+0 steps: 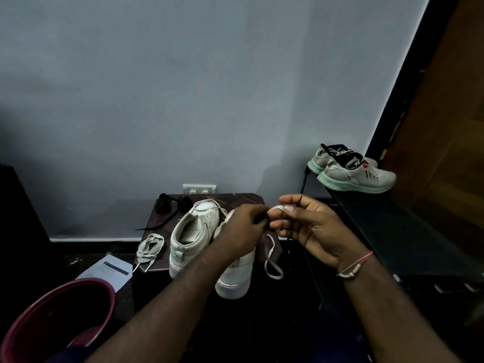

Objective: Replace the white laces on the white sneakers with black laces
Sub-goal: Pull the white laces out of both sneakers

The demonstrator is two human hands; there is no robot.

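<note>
Two white sneakers stand heels toward me on a small dark table (235,199). The left sneaker (192,237) shows a little white lace at its toe. My left forearm covers much of the right sneaker (235,276). A white lace (272,260) hangs in a loop beside it. My left hand (245,226) and my right hand (306,221) meet above the right sneaker, both pinching this lace, which is wound over my right fingers. A removed white lace (150,248) lies coiled at the table's left. Black laces (170,205) lie at the back left.
A dark red bucket (60,318) sits low on the left, with a white paper (107,271) beside it. Another pair of pale sneakers with green soles (351,171) rests on a dark shelf at right. A wall socket (199,189) sits behind the table.
</note>
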